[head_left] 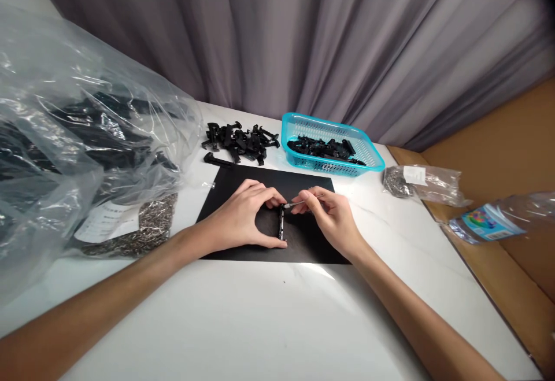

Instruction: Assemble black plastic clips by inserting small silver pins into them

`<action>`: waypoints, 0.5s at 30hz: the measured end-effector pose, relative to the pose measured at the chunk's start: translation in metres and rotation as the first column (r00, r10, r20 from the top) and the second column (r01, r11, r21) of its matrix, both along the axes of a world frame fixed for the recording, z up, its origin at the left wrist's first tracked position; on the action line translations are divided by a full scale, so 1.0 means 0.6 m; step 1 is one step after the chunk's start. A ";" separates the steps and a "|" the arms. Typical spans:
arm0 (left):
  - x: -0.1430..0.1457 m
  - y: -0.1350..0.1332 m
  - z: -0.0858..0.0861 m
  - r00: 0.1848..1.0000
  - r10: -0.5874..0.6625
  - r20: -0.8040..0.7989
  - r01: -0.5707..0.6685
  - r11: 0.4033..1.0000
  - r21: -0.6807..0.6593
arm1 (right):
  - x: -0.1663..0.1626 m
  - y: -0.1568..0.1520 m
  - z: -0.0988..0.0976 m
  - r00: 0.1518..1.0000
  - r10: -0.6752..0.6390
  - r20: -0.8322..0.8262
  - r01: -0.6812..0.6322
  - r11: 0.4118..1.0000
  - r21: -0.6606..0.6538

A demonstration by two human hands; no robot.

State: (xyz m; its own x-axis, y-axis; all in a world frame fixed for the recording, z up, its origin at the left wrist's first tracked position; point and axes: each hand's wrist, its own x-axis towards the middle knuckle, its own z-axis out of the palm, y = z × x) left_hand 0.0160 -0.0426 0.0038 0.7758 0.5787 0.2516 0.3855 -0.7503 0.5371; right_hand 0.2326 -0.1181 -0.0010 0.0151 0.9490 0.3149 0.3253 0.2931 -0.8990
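My left hand (247, 216) grips a slim black plastic part (281, 224) between thumb and fingers, one at each end, over a black mat (303, 249). A pale metallic strip shows along the part's length. My right hand (332, 213) is closed around a thin metal tool (296, 203), whose tip meets the upper end of the part. Whether the tool is a pair of tweezers or a pick is too small to tell.
Behind the mat lie a pile of black plastic parts (243, 141) and a blue basket (377, 161) holding more. Large clear bags (87, 69) and a bag of small metal pieces (156, 225) stand left. Another small bag (396, 181) and a plastic bottle (489, 222) are right.
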 end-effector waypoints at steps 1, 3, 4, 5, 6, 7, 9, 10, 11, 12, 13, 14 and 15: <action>0.000 0.000 0.000 1.000 0.000 0.002 0.000 1.000 -0.005 | -0.001 0.001 -0.001 1.000 0.012 -0.021 -0.012 1.000 -0.004; 0.001 -0.001 0.000 1.000 0.003 0.005 -0.003 1.000 -0.017 | -0.002 0.003 0.000 0.999 0.027 -0.042 -0.027 1.000 -0.009; 0.002 -0.002 0.000 1.000 0.005 0.010 -0.005 1.000 -0.022 | -0.002 0.004 0.001 0.999 0.030 -0.041 -0.030 1.000 -0.007; 0.002 -0.002 -0.001 1.000 0.007 0.015 -0.006 1.000 -0.027 | -0.003 0.004 0.002 0.999 0.032 -0.035 -0.032 0.999 -0.004; 0.003 -0.002 -0.001 1.000 0.009 0.021 -0.008 1.000 -0.029 | -0.004 0.004 0.003 0.999 0.032 -0.027 -0.032 0.999 0.002; 0.003 -0.002 -0.002 1.000 0.012 0.026 -0.011 1.000 -0.028 | -0.005 0.003 0.003 0.999 0.033 -0.016 -0.032 0.999 0.009; 0.003 -0.002 -0.002 0.999 0.018 0.029 -0.017 1.000 -0.023 | -0.007 0.001 0.003 0.999 0.034 0.005 -0.034 0.999 0.017; 0.003 -0.002 -0.003 0.999 0.020 0.029 -0.020 1.000 -0.019 | -0.008 0.000 0.002 0.999 0.033 0.011 -0.033 0.999 0.019; 0.003 -0.002 -0.003 0.999 0.020 0.029 -0.020 1.000 -0.013 | -0.009 -0.001 0.001 0.999 0.031 0.013 -0.032 0.999 0.019; 0.003 -0.003 -0.002 0.999 0.020 0.028 -0.019 1.000 -0.006 | -0.010 -0.002 0.000 1.000 0.028 0.011 -0.028 0.999 0.016; 0.003 -0.003 -0.002 1.000 0.017 0.025 -0.017 1.000 0.001 | -0.011 -0.003 -0.001 1.000 0.026 0.010 -0.026 1.000 0.011; 0.002 -0.004 -0.001 1.000 0.015 0.021 -0.016 1.000 0.012 | -0.011 -0.004 -0.002 1.000 0.025 0.012 -0.026 1.000 0.010; 0.002 -0.005 -0.001 1.000 0.013 0.016 -0.014 1.000 0.024 | -0.011 -0.004 -0.001 0.999 0.025 0.027 -0.025 0.999 0.020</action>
State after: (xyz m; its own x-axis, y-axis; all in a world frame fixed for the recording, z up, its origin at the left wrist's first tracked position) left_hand 0.0172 -0.0454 0.0033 0.7636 0.5827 0.2781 0.3870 -0.7578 0.5253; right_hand 0.2259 -0.1206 -0.0016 -0.0174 0.9425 0.3338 0.3419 0.3194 -0.8838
